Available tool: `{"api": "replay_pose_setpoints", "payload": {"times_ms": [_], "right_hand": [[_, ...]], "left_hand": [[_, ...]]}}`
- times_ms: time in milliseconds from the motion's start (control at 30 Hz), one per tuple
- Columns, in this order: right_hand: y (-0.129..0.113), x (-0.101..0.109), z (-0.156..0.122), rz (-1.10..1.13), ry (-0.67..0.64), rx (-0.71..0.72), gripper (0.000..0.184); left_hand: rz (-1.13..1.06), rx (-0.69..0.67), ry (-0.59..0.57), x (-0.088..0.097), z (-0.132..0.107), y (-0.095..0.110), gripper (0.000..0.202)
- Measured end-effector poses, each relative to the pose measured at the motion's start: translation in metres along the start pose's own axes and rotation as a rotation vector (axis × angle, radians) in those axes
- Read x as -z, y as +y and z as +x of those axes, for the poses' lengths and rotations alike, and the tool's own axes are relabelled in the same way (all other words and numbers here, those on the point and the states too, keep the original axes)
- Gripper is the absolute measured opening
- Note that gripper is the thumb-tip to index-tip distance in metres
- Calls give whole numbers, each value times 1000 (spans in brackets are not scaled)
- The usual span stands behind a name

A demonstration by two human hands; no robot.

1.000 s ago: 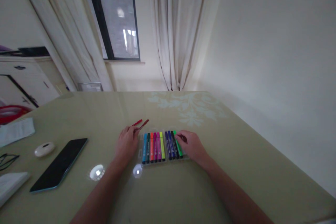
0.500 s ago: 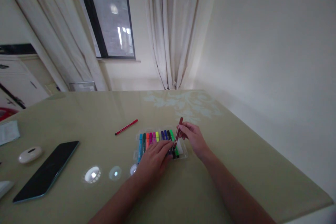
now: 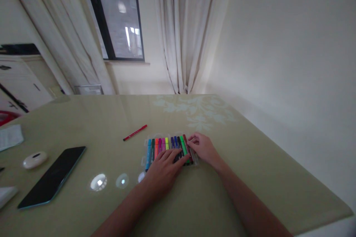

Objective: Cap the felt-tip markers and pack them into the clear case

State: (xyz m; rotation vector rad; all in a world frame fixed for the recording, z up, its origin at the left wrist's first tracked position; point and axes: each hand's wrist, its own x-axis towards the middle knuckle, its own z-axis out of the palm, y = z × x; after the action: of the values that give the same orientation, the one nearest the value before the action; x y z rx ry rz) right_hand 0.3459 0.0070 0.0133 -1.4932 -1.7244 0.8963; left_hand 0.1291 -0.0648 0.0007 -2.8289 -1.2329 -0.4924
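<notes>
A clear plastic case (image 3: pixel 197 161) lies on the table with a row of coloured markers in it, from a light blue marker (image 3: pixel 148 155) at the left to a green marker (image 3: pixel 182 143) near the right. My left hand (image 3: pixel 165 164) rests across their lower parts, fingers stretched out, covering several of them. At the row's right end a dark red-brown marker (image 3: pixel 185 139) lies beside the green one. My right hand (image 3: pixel 203 148) has its bent fingers closed at that marker's upper right side. Behind the case, a red pen (image 3: pixel 135 132) lies apart.
Left of the hands a black tablet or phone (image 3: pixel 52 176) lies flat, beside a white rounded object (image 3: pixel 35 160). Folded pale paper or cloth (image 3: pixel 11 137) is at the far left edge. The table (image 3: pixel 264 163) runs along a wall on the right.
The red-brown marker, tilted up in my right hand before, now lies in the case at the row's right end. My right hand came down with it; my left fingers spread slightly.
</notes>
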Motion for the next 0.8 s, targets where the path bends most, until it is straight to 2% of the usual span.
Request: {"api": "replay_pose_setpoints", "payload": {"times_ms": [267, 500, 600, 667, 800], "right_hand": [[-5, -1, -3, -304, 49, 156, 8], [-5, 0, -3, -304, 0, 159, 10], [-5, 2, -3, -302, 22, 182, 12], [-6, 3, -4, -288, 37, 185, 15], [-9, 2, -5, -255, 76, 198, 17]], "left_hand": [[20, 3, 4, -5, 0, 0, 54], [-33, 24, 8, -1, 1, 8, 49], [-77, 35, 29, 3, 2, -2, 51], [-97, 137, 78, 8, 2, -19, 50], [91, 565, 213, 24, -8, -70, 40]]}}
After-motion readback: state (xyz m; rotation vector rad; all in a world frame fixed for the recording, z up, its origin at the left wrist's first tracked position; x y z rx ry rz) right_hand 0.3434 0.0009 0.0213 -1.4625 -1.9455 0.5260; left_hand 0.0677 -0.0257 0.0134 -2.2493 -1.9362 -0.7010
